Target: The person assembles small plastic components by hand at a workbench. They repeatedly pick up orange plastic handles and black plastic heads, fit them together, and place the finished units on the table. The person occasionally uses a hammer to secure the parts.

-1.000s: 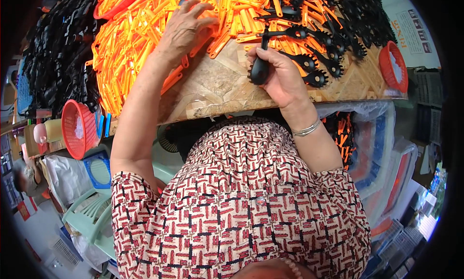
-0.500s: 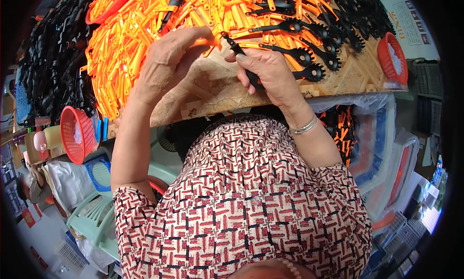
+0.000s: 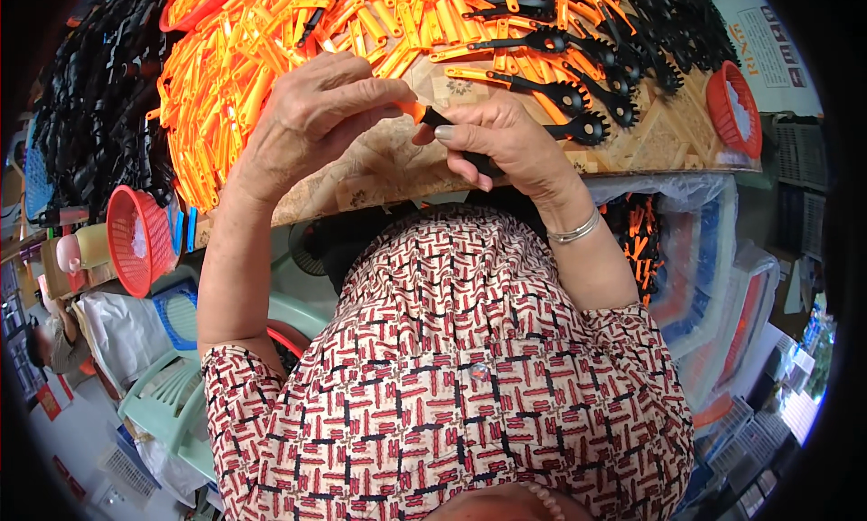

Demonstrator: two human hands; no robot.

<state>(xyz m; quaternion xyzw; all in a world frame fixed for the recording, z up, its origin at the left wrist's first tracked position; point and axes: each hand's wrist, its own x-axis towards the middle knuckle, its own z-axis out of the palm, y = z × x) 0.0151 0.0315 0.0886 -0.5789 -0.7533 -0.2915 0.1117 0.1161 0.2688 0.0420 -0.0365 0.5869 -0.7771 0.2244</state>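
Just above the table's near edge, my left hand [image 3: 330,106] pinches an orange handle piece [image 3: 413,109], most of it hidden behind the fingers. My right hand [image 3: 506,137] is closed around a black utensil [image 3: 435,118], its narrow shank pointing up and left. The orange end meets the shank's tip between my two hands; I cannot tell how far it sits over it. The utensil's head is largely covered by my right palm. Beyond my right hand lie black pasta servers [image 3: 564,95], several with orange handles fitted.
A big heap of orange handles [image 3: 226,97] covers the table's left and middle. Black parts pile up at far left [image 3: 99,106] and far right [image 3: 682,24]. Red baskets stand at the left [image 3: 135,241] and right [image 3: 733,110] edges. Plastic-lined crates [image 3: 695,259] stand below right.
My left hand has moved in with the orange handle piece, which now covers the tip of the black shank. My right hand has stayed nearly in place, still gripping the utensil.
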